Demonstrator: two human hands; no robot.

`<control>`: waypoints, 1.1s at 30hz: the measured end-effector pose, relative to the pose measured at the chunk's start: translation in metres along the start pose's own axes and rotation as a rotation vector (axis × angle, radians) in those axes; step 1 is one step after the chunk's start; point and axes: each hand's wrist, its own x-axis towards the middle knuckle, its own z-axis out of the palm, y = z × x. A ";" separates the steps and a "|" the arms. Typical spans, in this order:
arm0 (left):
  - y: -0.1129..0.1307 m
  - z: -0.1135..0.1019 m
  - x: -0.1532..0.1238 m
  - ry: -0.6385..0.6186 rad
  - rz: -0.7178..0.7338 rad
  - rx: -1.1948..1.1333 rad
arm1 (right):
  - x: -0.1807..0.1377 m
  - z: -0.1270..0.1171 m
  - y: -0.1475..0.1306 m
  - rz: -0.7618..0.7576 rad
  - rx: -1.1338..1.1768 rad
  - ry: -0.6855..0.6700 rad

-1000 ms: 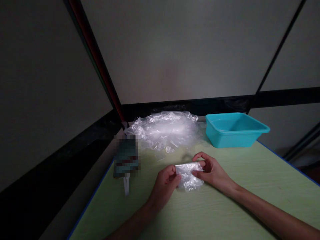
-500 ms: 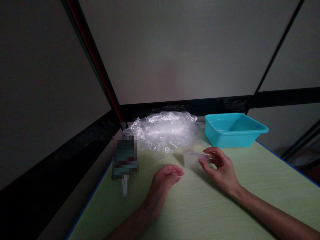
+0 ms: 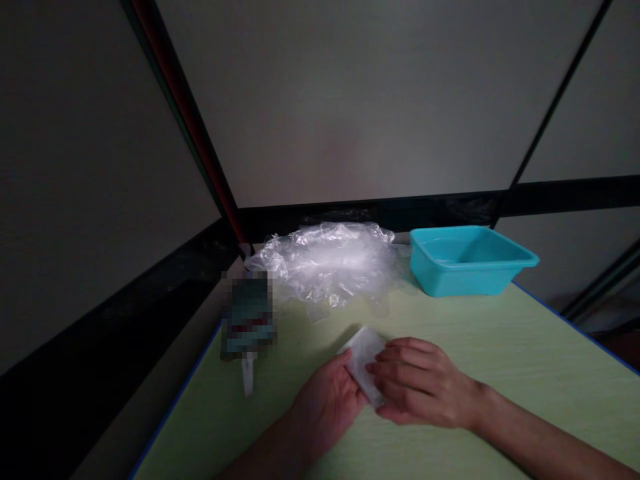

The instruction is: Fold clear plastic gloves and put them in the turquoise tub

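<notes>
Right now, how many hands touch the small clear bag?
2. The left hand lies under the small clear bag; the right hand presses its fingers on top. No other hand shows.

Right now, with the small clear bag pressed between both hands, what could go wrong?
The small clear bag looks thin and slick; pressed only between the left hand and right hand, it might slip out.
If dropped near the pile of clear plastic, it could be hard to tell apart in this dim light.
</notes>
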 end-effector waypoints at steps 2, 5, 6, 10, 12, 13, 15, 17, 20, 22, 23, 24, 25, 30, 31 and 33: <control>0.002 0.003 -0.002 0.004 -0.022 0.005 | -0.003 0.000 0.002 0.188 0.177 0.082; 0.006 0.008 -0.006 0.010 -0.035 0.031 | -0.004 0.001 0.005 0.694 0.527 0.237; 0.007 0.010 -0.006 0.008 -0.041 0.031 | -0.004 0.003 0.006 0.849 0.674 0.262; 0.008 0.013 -0.006 0.039 -0.072 -0.009 | -0.002 0.010 0.010 1.115 1.206 0.169; 0.008 0.014 -0.005 0.077 -0.083 -0.018 | 0.000 0.011 0.010 1.102 1.275 0.125; 0.007 0.014 -0.005 0.094 -0.088 -0.020 | 0.000 0.011 0.010 1.089 1.259 0.114; 0.007 0.014 -0.005 0.114 -0.090 -0.020 | 0.000 0.012 0.009 1.065 1.178 0.099; 0.007 0.013 -0.005 0.105 -0.087 -0.005 | 0.000 0.012 0.010 1.059 1.111 0.090; 0.006 0.011 -0.006 0.052 -0.088 0.043 | -0.003 0.016 0.011 1.088 1.125 0.103; 0.005 0.009 -0.006 0.018 -0.100 0.063 | -0.004 0.019 0.012 1.117 1.170 0.131; 0.005 0.008 -0.006 0.003 -0.117 0.068 | -0.004 0.020 0.012 1.132 1.198 0.151; 0.004 0.007 -0.007 -0.011 -0.144 0.074 | -0.004 0.021 0.012 1.147 1.232 0.175; 0.004 0.005 -0.007 -0.026 -0.178 0.083 | -0.004 0.021 0.013 1.162 1.270 0.204; 0.004 -0.001 -0.009 -0.157 -0.347 0.216 | -0.002 0.011 0.022 1.283 1.420 0.450; 0.004 -0.002 -0.010 -0.189 -0.373 0.249 | -0.001 0.007 0.024 1.305 1.435 0.496; 0.004 -0.002 -0.011 -0.234 -0.395 0.304 | 0.000 -0.001 0.029 1.331 1.453 0.555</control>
